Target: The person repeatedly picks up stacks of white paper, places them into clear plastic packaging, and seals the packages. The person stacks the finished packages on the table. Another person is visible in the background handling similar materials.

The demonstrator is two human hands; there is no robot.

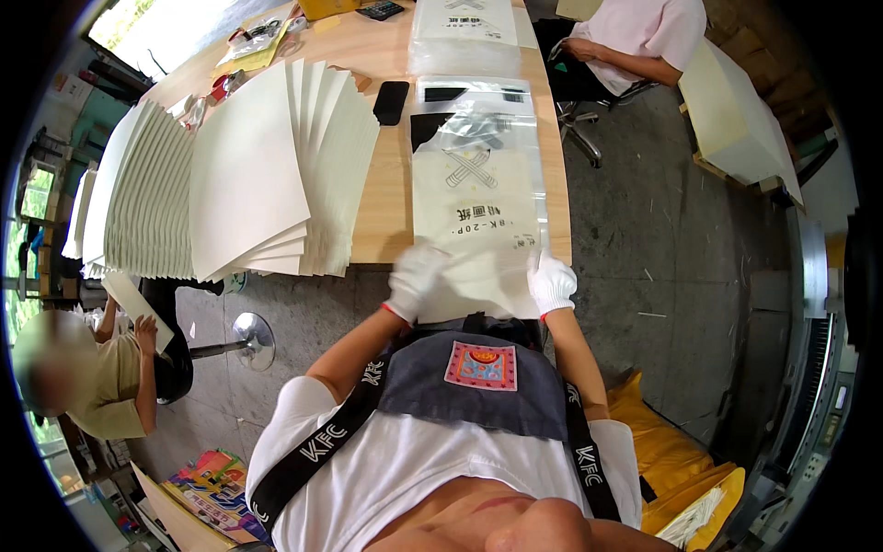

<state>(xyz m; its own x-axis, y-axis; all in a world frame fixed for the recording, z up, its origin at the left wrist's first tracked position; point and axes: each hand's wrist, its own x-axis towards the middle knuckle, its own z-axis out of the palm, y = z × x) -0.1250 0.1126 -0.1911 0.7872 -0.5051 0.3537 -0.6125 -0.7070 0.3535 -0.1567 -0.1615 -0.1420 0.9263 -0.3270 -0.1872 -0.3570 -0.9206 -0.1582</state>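
Observation:
A clear plastic bag point(478, 204), printed with crossed pencils and dark characters, lies at the table's near edge in front of me. Pale sheet paper point(478, 287) shows between my hands and hangs over that edge toward my apron. My right hand point(553, 281), in a white glove with a red cuff, is closed at the bag's right near corner, its fingertips pinching the plastic. At the left side of the paper is my left hand point(417, 281), gloved alike. Motion smears its fingers, so its grip is unclear.
Fanned stacks of white paper point(248, 166) cover the table's left side. A black phone point(391, 103) lies beside them, and more plastic bags point(464, 41) are piled at the far end. One person point(635, 46) sits far right, another point(110, 368) at left with paper.

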